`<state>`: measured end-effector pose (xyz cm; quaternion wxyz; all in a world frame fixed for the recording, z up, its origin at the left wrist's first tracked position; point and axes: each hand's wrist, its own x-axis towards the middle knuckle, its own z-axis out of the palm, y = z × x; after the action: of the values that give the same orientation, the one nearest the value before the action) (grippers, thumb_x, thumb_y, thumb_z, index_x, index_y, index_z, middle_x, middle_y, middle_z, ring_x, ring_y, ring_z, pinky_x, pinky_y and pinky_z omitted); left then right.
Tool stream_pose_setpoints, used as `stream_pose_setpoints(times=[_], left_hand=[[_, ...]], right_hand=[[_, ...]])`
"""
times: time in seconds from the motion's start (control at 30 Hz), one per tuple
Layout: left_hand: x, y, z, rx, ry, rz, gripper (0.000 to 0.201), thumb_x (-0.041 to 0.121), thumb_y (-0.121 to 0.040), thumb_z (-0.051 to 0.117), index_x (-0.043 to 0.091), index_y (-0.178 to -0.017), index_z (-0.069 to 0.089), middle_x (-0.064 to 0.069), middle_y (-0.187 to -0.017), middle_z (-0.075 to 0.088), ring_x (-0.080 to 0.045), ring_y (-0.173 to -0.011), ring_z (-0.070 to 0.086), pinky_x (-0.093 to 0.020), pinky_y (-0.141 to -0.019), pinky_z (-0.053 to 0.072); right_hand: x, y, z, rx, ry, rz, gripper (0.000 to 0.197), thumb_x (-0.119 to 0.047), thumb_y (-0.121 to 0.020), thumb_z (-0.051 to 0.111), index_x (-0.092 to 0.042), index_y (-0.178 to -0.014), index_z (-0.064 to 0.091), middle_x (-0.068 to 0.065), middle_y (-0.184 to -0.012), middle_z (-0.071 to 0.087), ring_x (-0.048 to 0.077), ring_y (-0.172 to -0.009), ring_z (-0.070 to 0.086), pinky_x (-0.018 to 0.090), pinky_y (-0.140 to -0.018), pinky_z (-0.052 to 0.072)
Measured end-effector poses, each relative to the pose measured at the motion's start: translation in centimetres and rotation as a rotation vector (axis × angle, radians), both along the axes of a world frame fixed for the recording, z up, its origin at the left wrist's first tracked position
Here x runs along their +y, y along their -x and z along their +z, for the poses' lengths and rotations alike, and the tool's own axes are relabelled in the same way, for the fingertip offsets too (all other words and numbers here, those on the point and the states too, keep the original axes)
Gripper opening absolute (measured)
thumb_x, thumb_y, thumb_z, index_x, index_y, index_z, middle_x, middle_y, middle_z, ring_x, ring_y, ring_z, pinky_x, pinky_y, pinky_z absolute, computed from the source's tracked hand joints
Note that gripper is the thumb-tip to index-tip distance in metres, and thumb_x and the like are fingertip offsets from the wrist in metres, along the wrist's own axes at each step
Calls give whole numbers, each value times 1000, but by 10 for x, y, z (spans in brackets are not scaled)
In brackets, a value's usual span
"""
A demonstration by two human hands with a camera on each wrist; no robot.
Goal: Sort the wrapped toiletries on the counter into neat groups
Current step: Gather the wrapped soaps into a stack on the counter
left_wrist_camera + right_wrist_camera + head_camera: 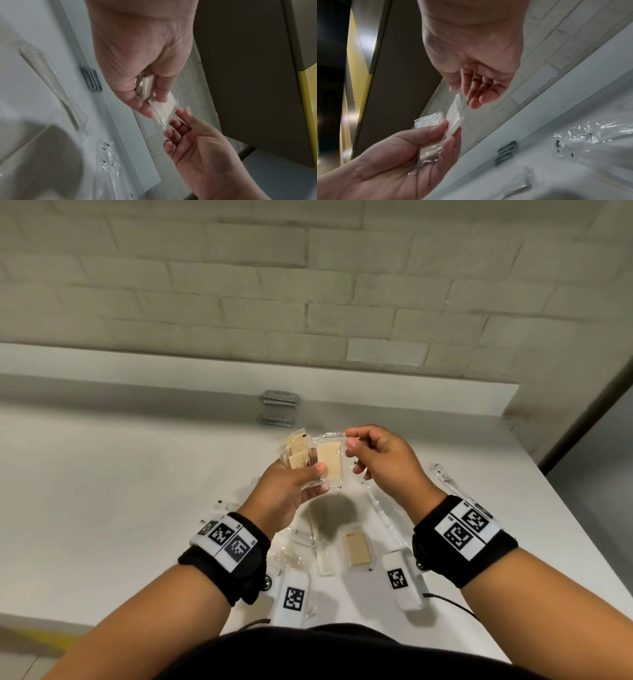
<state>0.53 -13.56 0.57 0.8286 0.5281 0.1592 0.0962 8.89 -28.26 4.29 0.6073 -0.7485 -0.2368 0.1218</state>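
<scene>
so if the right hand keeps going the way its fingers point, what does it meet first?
Probably the clear-wrapped beige packet at the front of the left hand's bundle; the right hand is at its wrapper edge, though contact is unclear.

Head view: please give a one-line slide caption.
Left hand holds wrapped soap packets; right hand adds another.

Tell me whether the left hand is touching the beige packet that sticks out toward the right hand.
Touching. In the right wrist view the left hand lays its thumb on the packet, pinching it; the head view agrees.
</scene>
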Motion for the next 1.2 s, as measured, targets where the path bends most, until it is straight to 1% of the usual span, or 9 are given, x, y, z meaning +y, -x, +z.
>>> stream_pose_setpoints(times=[0.17, 0.3, 0.43, 0.57, 0.73, 0.9, 1.03, 1.13, 1.2], left_hand=[[-3, 0, -3, 14, -121, -67, 18, -2, -86, 62, 12, -97, 64, 2, -78, 68, -15, -76, 65, -32, -71, 56], [-1, 1, -6, 54, -120, -49, 22, 5, -88, 63, 14, -108, 59, -4, -91, 63, -20, -87, 64, -34, -75, 56], [10, 3, -7, 93, 40, -11, 23, 6, -90, 58, 8, -113, 55, -10, -101, 63, -27, -93, 65, -36, -73, 60], [16, 10, -7, 80, 172, -33, 25, 8, -97, 44, 2, -120, 50, -16, -114, 66, -31, -100, 65, -39, -77, 59], [17, 19, -7, 99, 122, 1, 27, 2, -91, 58, -1, -117, 54, -11, -108, 66, -22, -90, 70, -34, -70, 61], [13, 23, -11, 119, 151, 72, 61, -3, -84, 64, -15, -134, 30, -11, -97, 60, -16, -72, 71, -31, -70, 61], [11, 27, -12, 122, 122, 57, 30, 1, -85, 64, -3, -114, 56, -7, -92, 66, -14, -73, 71, -30, -73, 61], [5, 28, -12, 111, 75, 18, 28, 7, -85, 66, -1, -112, 62, -6, -90, 72, -17, -82, 69, -27, -69, 59], [0, 27, -9, 105, 81, 22, 26, 12, -87, 64, -3, -108, 64, -5, -88, 74, -20, -85, 69, -27, -67, 60]], right_hand=[[5, -5, 3, -52, 115, 46, 2, -18, -85, 70, -16, -85, 70, -5, -72, 63, -5, -51, 53, 13, -52, 42], [0, -15, 8, -272, 291, -68, 6, -13, -82, 71, -9, -79, 71, -12, -71, 59, -1, -58, 52, 15, -56, 42], [-20, -22, 16, 5, 149, 65, 9, -6, -83, 68, -8, -74, 67, -12, -47, 58, 2, -43, 45, 12, -43, 36], [-29, -27, 2, -37, 361, 88, 10, -7, -86, 65, -9, -77, 65, -5, -57, 57, 7, -47, 45, 14, -43, 36], [-22, -14, -37, -79, 796, 279, 5, -17, -87, 67, -13, -86, 69, -5, -65, 60, 9, -56, 51, 22, -53, 40], [-13, 0, -69, -178, 918, 189, 8, -20, -86, 67, -25, -80, 64, -11, -79, 61, 10, -75, 59, 23, -61, 41], [-6, 5, -46, -66, 502, 133, 14, -30, -85, 69, -19, -94, 68, -1, -96, 66, 13, -72, 60, 16, -53, 45], [3, 15, -22, 35, 253, 198, 15, -22, -80, 76, -13, -87, 66, 0, -85, 66, 9, -55, 57, 17, -45, 41], [8, 17, -18, 31, 175, 199, 22, -10, -78, 76, 3, -82, 60, -2, -76, 64, 7, -47, 54, 18, -44, 38]])
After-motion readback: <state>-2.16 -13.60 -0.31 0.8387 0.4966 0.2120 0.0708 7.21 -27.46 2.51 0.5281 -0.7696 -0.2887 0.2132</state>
